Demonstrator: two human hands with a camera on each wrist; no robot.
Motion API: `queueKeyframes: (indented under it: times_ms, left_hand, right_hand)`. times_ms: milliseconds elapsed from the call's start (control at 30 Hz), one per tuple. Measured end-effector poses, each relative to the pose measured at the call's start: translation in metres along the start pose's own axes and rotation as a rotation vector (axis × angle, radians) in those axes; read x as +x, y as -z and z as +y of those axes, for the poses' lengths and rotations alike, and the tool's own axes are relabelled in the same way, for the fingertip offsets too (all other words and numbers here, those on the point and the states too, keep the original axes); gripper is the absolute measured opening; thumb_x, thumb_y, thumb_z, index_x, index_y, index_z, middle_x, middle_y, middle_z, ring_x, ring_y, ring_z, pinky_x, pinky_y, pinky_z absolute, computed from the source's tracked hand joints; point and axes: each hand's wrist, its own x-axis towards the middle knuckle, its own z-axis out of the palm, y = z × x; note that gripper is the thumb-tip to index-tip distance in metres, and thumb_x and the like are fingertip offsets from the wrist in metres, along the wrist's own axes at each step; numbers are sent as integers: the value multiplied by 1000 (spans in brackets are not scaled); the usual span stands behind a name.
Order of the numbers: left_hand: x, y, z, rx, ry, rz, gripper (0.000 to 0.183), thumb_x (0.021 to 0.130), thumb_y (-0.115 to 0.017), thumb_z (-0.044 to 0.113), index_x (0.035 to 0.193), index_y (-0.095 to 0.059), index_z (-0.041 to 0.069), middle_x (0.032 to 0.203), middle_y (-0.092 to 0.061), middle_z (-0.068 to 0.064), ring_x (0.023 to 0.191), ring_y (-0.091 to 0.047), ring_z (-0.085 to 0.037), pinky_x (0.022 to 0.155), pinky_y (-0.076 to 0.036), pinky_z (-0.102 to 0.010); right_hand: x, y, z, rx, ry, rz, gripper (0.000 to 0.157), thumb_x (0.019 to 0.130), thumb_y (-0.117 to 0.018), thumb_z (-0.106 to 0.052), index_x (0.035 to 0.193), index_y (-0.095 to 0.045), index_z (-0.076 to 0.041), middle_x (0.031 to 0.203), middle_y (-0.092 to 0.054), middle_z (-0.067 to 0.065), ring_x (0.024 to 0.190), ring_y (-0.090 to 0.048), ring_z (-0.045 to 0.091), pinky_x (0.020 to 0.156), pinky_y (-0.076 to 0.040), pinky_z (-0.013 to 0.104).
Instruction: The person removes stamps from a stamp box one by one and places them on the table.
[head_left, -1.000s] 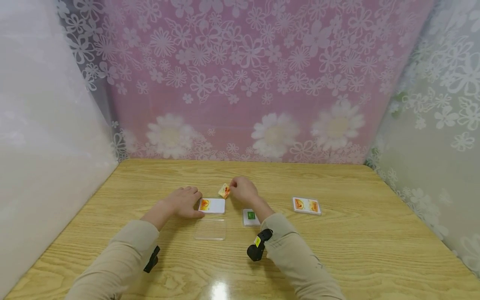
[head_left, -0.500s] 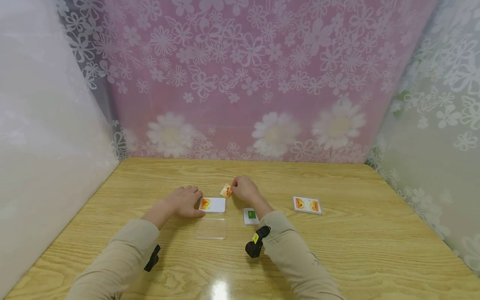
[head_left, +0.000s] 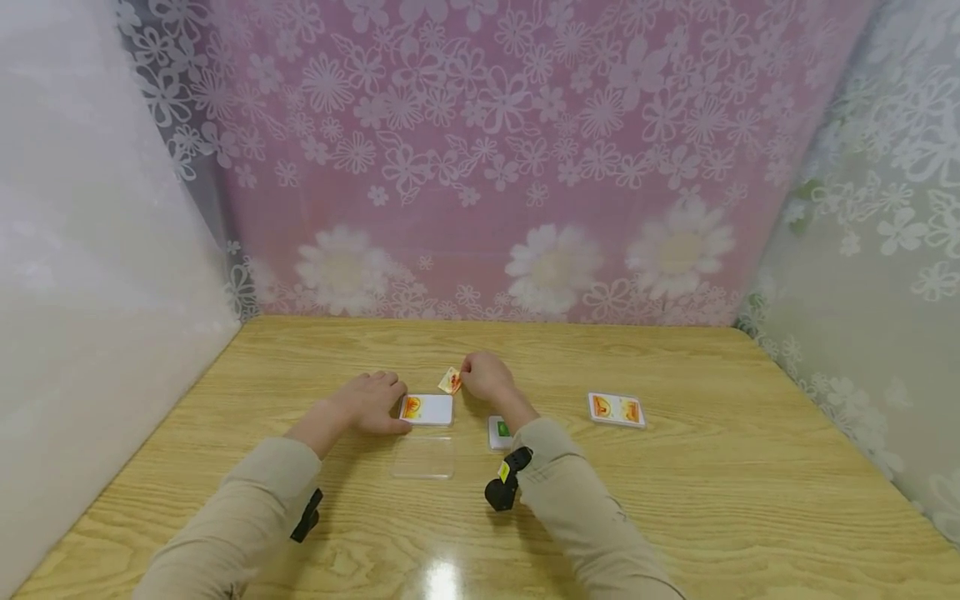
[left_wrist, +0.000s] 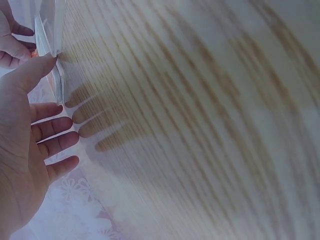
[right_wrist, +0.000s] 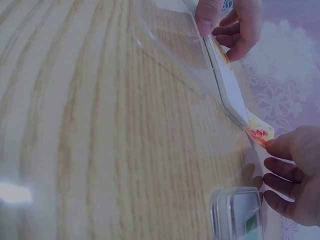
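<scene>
The table (head_left: 735,500) bears boxes (head_left: 435,410) and a clear cover (head_left: 423,460)

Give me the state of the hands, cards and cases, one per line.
Left hand, holding the white-topped case at its left end.
White-topped case, flat.
Right hand, pinching the small card.
Small card, held askew.
Clear cover, flat.
Green-marked case, flat, partly hidden in the head view.
Two-picture case, flat, touched by neither hand.

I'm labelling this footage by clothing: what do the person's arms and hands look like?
The left sleeve and right sleeve are beige and long, ending in wide cuffs. A black device sits at each wrist; the right one bears a yellow label. The left hand and right hand wear no gloves.
</scene>
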Motion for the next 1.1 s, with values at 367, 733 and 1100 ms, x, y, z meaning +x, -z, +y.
queueKeyframes:
  times_ms: [367,733,1100]
  left_hand:
    - [-1,0,1,1,-8,-7,60,85,-60,49,123,-54,4,112,-53,-9,105,-50,-27,90,-40,-45]
    - [1,-2,0,26,-19,6,59,84,-60,49,121,-54,3,108,-53,-9,98,-50,-25,86,-41,-44]
    - [0,1,0,11,-3,-4,60,84,-61,49,122,-54,3,113,-54,-10,105,-51,-28,91,-41,-47]
  right_hand:
    - [1,-3,-1,-90,5,22,12,90,-58,-15,82,-66,-11,82,-60,1,75,-51,15,63,-41,27]
    - [1,-4,6,-46,34,38,11,90,-58,-16,87,-66,-9,87,-62,3,77,-52,16,68,-45,31]
    - [-1,1,11,193,98,23,14,92,-58,-15,98,-65,-4,93,-62,7,80,-53,17,74,-47,32]
